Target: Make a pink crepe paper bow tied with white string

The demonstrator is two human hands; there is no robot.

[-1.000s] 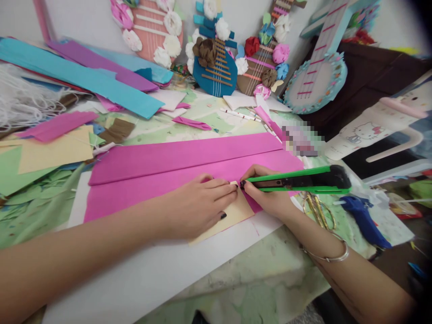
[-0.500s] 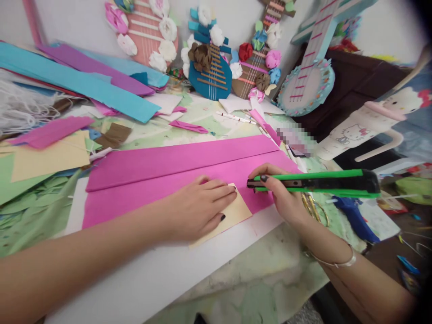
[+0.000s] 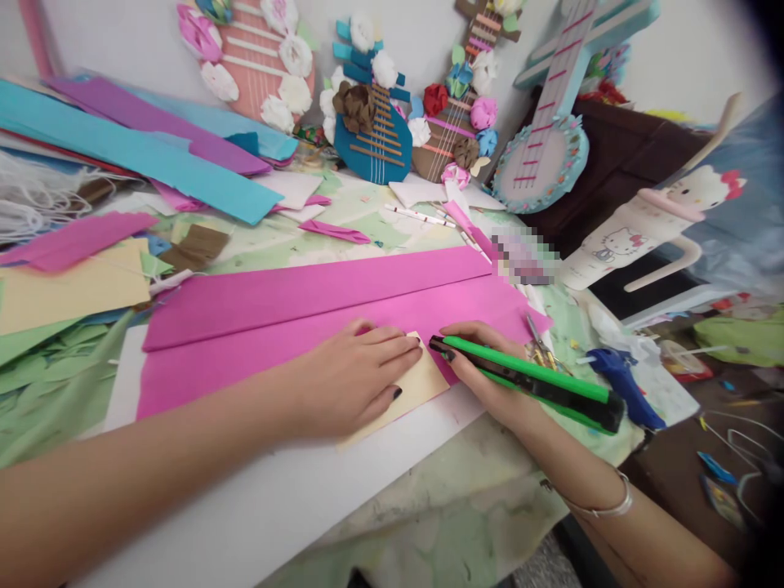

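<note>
In the head view, the left hand [image 3: 349, 384] lies flat and outstretched over a cream card [image 3: 429, 380] on pink paper [image 3: 331, 286] — at its three o'clock, the right hand [image 3: 493, 400] grips a green cutter [image 3: 532, 371], tail toward four.

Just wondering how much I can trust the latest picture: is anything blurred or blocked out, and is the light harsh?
In the head view, the light looks soft, without strong glare; in the head view, the bare left forearm looks slightly blurred, while the green-and-black utility knife reads more crisply; in the head view, coarse square blocks hide something near the right end of the broad magenta sheet.
</note>
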